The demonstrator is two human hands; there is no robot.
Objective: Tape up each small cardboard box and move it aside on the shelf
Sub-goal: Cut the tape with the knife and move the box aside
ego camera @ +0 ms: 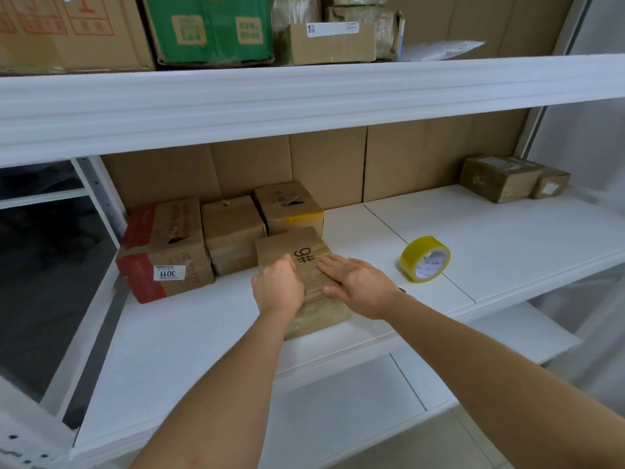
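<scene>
Boxes [223, 231] crowd the shelf [176, 336] right behind and left of my 9# box [297, 252], touching it. Left hand [278, 288] curls over its top, right hand [358, 286] presses flat on it. Yellow tape roll [425, 258] stands nearby to the right.

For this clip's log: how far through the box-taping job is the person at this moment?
Mid-job. Looks done: four boxes stand grouped at the shelf's left. In hand: both the left hand and right hand press on the box marked 9#, apparently smoothing tape; the tape roll stands unheld. Left: move this box aside; two boxes at far right may still wait.
</scene>
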